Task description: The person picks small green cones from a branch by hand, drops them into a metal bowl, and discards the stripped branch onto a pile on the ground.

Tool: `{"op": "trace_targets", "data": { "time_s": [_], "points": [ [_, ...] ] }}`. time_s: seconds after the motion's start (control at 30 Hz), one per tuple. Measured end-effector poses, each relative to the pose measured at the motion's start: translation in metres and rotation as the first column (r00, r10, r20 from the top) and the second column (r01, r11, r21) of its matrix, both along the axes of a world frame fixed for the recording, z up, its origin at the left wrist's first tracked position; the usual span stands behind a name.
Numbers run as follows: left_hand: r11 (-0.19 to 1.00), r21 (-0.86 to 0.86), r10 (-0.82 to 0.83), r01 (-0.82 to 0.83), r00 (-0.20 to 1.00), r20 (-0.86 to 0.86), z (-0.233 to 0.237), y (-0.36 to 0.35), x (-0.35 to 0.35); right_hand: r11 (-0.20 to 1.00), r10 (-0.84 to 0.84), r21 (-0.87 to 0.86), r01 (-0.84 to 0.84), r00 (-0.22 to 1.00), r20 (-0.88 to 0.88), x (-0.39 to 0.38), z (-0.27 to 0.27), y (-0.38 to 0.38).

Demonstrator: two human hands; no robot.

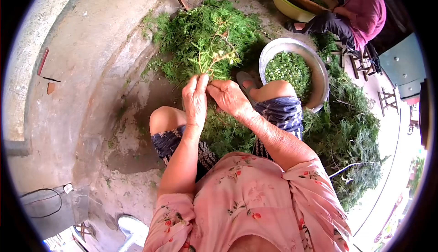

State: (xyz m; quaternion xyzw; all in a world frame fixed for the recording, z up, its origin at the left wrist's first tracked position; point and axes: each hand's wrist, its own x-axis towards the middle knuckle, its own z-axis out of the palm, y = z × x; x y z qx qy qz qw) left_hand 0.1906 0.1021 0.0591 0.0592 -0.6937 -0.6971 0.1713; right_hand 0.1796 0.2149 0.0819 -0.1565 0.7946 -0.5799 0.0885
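My two hands meet in front of my knees. Between them rises a conifer sprig (214,59) with flat green leaves, a yellowish stem and pale green cones at its tip. My left hand (195,97) pinches the stem between thumb and fingers. Curled against the same stem is my right hand (229,97), its fingertips partly hidden. Beyond the hands lies a heap of green conifer branches (205,33). To the right, a round metal basin (321,81) holds many small pale green cones (289,71).
More cut branches (346,138) pile up on the right, behind the basin. At the upper right a person in a maroon shirt (367,10) sits by a yellow-green tub (287,7) with a flat tray (315,3) over it. A low wooden stool (388,99) stands farther right.
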Motion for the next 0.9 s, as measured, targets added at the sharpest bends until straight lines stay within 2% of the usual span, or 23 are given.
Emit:
{"op": "trace_targets", "data": {
  "time_s": [0.03, 0.1, 0.13, 0.17, 0.23, 0.27, 0.3, 0.37, 0.4, 0.43, 0.5, 0.53, 0.57, 0.6, 0.63, 0.67, 0.7, 0.73, 0.77, 0.8, 0.83, 0.87, 0.9],
  "points": [
    [0.998, 0.069, -0.009, 0.007, 1.0, 0.026, -0.003, 0.003, 0.008, 1.0, -0.001, 0.003, 0.001, 1.0, -0.009, 0.008, 0.001, 0.004],
    [0.961, 0.274, 0.021, -0.02, 1.0, 0.0, -0.003, 0.02, 0.023, 0.982, 0.057, 0.186, -0.021, 0.979, -0.194, 0.025, 0.006, 0.013],
    [0.947, 0.32, 0.011, 0.0, 0.999, -0.033, -0.008, 0.023, 0.027, 0.999, -0.006, 0.052, 0.009, 0.998, -0.064, 0.03, 0.0, 0.012],
    [0.947, 0.321, 0.009, 0.003, 0.999, -0.036, -0.007, 0.026, 0.033, 0.999, -0.008, 0.052, 0.011, 0.998, -0.067, 0.037, 0.002, 0.014],
    [0.925, 0.38, -0.04, 0.012, 0.997, 0.066, 0.01, 0.035, 0.048, 0.983, -0.057, -0.151, 0.109, 0.946, 0.318, 0.054, 0.015, 0.018],
    [0.923, 0.382, -0.086, 0.037, 0.99, 0.11, 0.014, 0.036, 0.052, 0.981, -0.021, -0.183, 0.059, 0.979, 0.202, 0.055, -0.004, 0.02],
    [0.922, 0.387, -0.093, 0.028, 0.984, 0.152, 0.017, 0.039, 0.055, 0.964, -0.017, -0.243, 0.11, 0.934, 0.356, 0.059, 0.001, 0.022],
    [0.909, 0.413, -0.142, 0.059, 0.975, 0.173, 0.019, 0.043, 0.061, 0.943, -0.048, -0.27, 0.196, 0.88, 0.472, 0.064, 0.0, 0.025],
    [0.912, 0.408, -0.148, 0.042, 0.961, 0.231, 0.029, 0.046, 0.065, 0.941, -0.049, -0.275, 0.198, 0.882, 0.468, 0.067, 0.003, 0.031],
    [0.913, 0.405, -0.152, 0.049, 0.962, 0.225, 0.027, 0.048, 0.062, 0.969, -0.031, -0.226, 0.1, 0.957, 0.289, 0.07, 0.008, 0.039],
    [0.959, 0.283, 0.013, -0.029, 0.998, 0.059, 0.013, 0.05, 0.052, 0.989, -0.002, -0.15, 0.019, 0.994, 0.113, 0.078, 0.006, 0.043],
    [0.964, 0.257, 0.014, -0.06, 0.984, 0.177, 0.016, 0.035, 0.048, 1.0, 0.016, -0.006, -0.018, 0.963, -0.27, 0.081, -0.002, 0.041],
    [0.976, 0.205, 0.025, -0.068, 0.978, 0.206, 0.02, 0.027, 0.045, 0.99, 0.086, 0.144, 0.002, 0.792, -0.605, 0.085, -0.009, 0.039],
    [0.972, 0.234, -0.022, -0.017, 0.987, 0.162, 0.031, 0.024, 0.044, 0.993, -0.028, -0.117, 0.019, 0.996, -0.08, 0.099, 0.016, 0.037],
    [0.965, 0.261, -0.064, 0.03, 0.99, 0.123, 0.04, 0.022, 0.045, 0.993, -0.029, -0.112, 0.021, 0.997, -0.07, 0.102, 0.032, 0.041],
    [0.956, 0.291, -0.009, -0.026, 0.993, 0.12, 0.047, 0.023, 0.044, 0.967, 0.007, -0.247, 0.057, 0.968, 0.252, 0.101, 0.045, 0.044],
    [0.945, 0.316, 0.042, -0.079, 0.992, 0.121, 0.053, 0.023, 0.043, 0.922, 0.086, -0.362, 0.139, 0.838, 0.539, 0.099, 0.055, 0.047],
    [0.935, 0.313, 0.115, -0.165, 0.979, 0.171, 0.057, 0.017, 0.04, 0.903, 0.171, -0.424, 0.074, 0.843, 0.511, 0.097, 0.062, 0.055],
    [0.921, 0.349, 0.114, -0.172, 0.977, 0.18, 0.057, 0.008, 0.036, 0.925, 0.181, -0.381, -0.009, 0.889, 0.42, 0.093, 0.062, 0.066],
    [0.917, 0.386, 0.05, -0.098, 0.99, 0.132, 0.054, 0.0, 0.031, 0.952, 0.045, -0.304, 0.014, 0.982, 0.186, 0.085, 0.057, 0.075],
    [0.907, 0.419, -0.003, -0.033, 0.996, 0.085, 0.056, -0.004, 0.031, 0.971, -0.068, -0.234, 0.05, 0.995, -0.07, 0.078, 0.054, 0.083],
    [0.923, 0.382, 0.001, -0.051, 0.992, 0.13, 0.059, -0.003, 0.033, 0.956, -0.15, -0.257, 0.143, 0.989, -0.009, 0.072, 0.059, 0.094],
    [0.903, 0.429, -0.059, 0.009, 0.993, 0.103, 0.062, -0.001, 0.035, 0.933, -0.22, -0.279, 0.226, 0.974, 0.052, 0.063, 0.068, 0.105]
  ]
}}
